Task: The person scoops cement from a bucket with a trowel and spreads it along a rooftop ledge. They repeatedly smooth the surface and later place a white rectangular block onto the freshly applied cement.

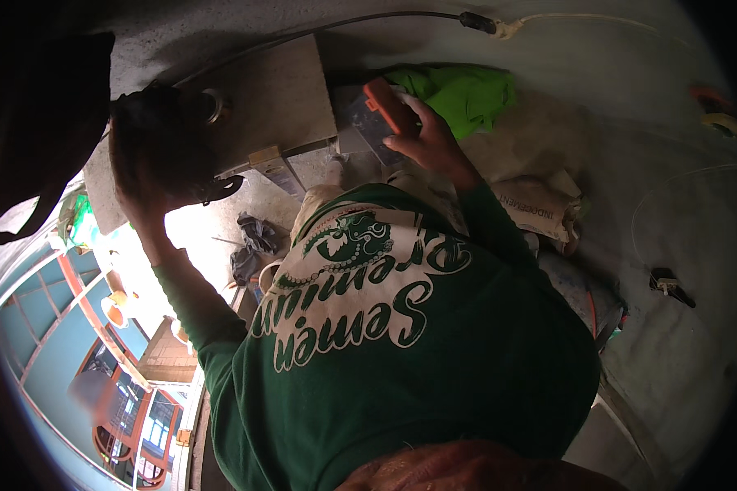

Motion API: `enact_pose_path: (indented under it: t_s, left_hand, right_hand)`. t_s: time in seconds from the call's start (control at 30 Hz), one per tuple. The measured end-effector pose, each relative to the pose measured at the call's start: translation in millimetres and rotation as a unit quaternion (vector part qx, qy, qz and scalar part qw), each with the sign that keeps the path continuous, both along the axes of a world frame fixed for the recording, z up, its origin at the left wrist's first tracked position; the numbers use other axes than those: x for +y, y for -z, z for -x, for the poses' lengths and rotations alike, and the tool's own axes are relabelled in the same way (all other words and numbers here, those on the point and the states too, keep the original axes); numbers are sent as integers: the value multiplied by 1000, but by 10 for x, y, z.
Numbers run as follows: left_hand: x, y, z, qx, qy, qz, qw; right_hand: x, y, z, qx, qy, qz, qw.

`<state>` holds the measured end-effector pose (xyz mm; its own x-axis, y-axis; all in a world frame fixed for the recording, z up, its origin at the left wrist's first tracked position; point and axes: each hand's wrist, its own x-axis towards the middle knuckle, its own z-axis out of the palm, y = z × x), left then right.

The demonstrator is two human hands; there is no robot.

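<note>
My right hand (428,145) is closed round an orange oblong object (389,106), raised in front of the green shirt I wear; its exact kind does not show. At the far left my left hand (139,184) lies along the side of a black object (168,135) and appears to grip it. Deep shadow hides most of those fingers and the object's shape, though a loop (223,189) sticks out at its lower right. Beside it, a round ring-like thing (213,106) rests on a grey board-like surface (282,94).
Bright green cloth (467,94) lies beyond my right hand, with a brown paper sack (544,204) nearer. A black cable (344,23) runs along the far wall. Black crumpled plastic (258,233) lies on the floor. A dark hanging thing (53,123) fills the upper left.
</note>
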<state>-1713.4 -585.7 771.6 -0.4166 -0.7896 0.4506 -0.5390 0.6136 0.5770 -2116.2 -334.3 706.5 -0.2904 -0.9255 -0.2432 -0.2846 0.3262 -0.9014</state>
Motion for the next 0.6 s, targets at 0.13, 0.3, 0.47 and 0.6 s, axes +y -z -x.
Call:
enact_pose_path:
  t_s: [0.13, 0.3, 0.47, 0.6]
  left_hand:
    - [-21, 102, 81, -15, -76, -32, 997]
    - [-147, 541, 32, -92, -101, 104, 985]
    - [-10, 389, -55, -72, -123, -40, 989]
    - [200, 54, 132, 29, -172, -142, 974]
  right_hand:
    - [607, 683, 599, -150, 216, -134, 955]
    - [478, 1240, 1348, 399, 94, -49, 911]
    - [345, 2162, 1934, 553, -58, -24, 831]
    - [290, 2854, 2285, 520, -112, -108, 840]
